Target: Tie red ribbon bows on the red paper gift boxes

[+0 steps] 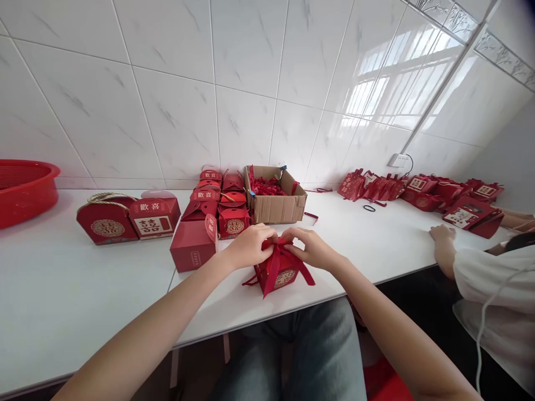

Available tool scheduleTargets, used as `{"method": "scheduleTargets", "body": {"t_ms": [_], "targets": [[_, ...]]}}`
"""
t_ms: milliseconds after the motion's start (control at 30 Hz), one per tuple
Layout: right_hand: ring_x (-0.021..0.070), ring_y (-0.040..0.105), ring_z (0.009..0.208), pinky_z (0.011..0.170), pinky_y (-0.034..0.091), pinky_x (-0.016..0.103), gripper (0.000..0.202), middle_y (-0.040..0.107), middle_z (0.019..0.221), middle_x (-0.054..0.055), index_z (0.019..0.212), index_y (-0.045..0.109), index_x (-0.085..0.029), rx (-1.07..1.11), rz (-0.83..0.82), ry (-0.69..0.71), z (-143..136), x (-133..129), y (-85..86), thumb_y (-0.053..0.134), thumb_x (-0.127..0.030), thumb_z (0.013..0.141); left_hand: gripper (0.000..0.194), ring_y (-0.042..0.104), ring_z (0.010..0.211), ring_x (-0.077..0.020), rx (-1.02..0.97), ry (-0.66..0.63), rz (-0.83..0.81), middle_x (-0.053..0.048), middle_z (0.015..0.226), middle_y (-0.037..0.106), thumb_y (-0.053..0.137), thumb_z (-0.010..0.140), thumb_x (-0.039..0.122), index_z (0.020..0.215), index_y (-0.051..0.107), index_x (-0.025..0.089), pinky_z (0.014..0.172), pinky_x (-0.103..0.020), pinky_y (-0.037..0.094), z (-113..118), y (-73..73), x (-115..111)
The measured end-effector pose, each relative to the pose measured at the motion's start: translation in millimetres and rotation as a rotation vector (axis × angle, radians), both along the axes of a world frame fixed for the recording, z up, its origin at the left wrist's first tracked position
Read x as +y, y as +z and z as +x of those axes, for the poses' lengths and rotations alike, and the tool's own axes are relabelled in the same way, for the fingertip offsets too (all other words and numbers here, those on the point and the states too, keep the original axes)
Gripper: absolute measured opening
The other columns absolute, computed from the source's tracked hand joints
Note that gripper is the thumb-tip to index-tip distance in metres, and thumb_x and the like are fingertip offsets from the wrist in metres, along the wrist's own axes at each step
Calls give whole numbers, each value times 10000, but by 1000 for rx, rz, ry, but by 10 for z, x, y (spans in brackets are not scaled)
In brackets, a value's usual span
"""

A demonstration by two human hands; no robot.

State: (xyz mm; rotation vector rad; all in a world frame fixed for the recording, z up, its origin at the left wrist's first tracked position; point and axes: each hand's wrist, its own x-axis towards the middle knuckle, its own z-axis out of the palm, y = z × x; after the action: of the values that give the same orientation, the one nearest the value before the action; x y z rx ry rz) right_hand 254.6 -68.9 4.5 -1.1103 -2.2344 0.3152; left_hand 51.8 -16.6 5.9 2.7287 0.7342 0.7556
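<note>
A small red gift box [276, 277] with a gold round emblem stands near the table's front edge. On its top is a red ribbon [273, 267] formed into a bow, its two tails hanging over the front. My left hand [252, 245] pinches the ribbon at the upper left of the box. From the right, my right hand [310, 246] pinches the other side of the bow. The fingertips of both hands are close together above the box, and part of the knot lies between them.
Behind stands a cardboard box [278, 209] of red ribbons. Red gift boxes [194, 245] are stacked left of it, two more [107, 225] farther left, beside a red basket [29, 192]. Right are red bags [370, 186] and another person's hand [443, 236].
</note>
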Motion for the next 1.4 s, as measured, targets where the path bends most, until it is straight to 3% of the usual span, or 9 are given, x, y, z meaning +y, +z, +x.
{"method": "scheduleTargets", "body": {"t_ms": [333,467,633,867,1100,1267,1400], "targets": [[168,513,710,639,452,290,374,555,769,60,1094,660,-200,-209,148,17,44,-46,-40,405,-54,863,173,566,776,-185,207,-42,104,-39,795,646,487,772,136,816,648,181,726,-317,433,7,133,68],[167,462,685,669,448,316,430,498,748,50,1125,664,-229,-308,195,7,48,-48,-65,380,-49,858,197,581,790,-190,269,-53,130,-34,823,648,489,761,125,803,665,201,751,-332,413,-10,182,95],[173,459,697,688,450,325,417,513,774,57,1120,666,-254,-334,180,7,32,-51,-44,370,-80,884,174,574,782,-189,213,-42,63,-31,819,622,483,748,135,783,635,211,715,-314,417,-8,191,112],[182,543,830,737,463,325,303,616,932,71,1145,603,-226,-109,-5,-1,19,-90,54,479,-160,877,104,545,804,-190,262,-103,-230,-34,918,532,500,714,213,809,542,213,661,-294,437,16,185,215],[85,512,625,595,452,233,333,598,897,13,1095,584,-203,137,-329,50,33,-42,75,526,-105,781,148,453,952,-210,317,-160,-365,-22,900,479,398,756,226,776,544,225,845,-345,417,86,182,319],[59,454,533,483,419,202,424,514,827,-29,1151,540,-235,199,-513,77,68,-45,90,664,-272,748,143,453,947,-204,312,-150,-412,-16,898,470,352,776,230,735,488,213,844,-349,418,60,181,348],[68,467,531,485,424,212,462,534,799,-27,1130,560,-220,201,-526,37,47,-46,99,702,-392,726,103,452,952,-202,307,-150,-411,-17,926,473,409,715,203,790,479,218,817,-330,425,41,212,322]]}}
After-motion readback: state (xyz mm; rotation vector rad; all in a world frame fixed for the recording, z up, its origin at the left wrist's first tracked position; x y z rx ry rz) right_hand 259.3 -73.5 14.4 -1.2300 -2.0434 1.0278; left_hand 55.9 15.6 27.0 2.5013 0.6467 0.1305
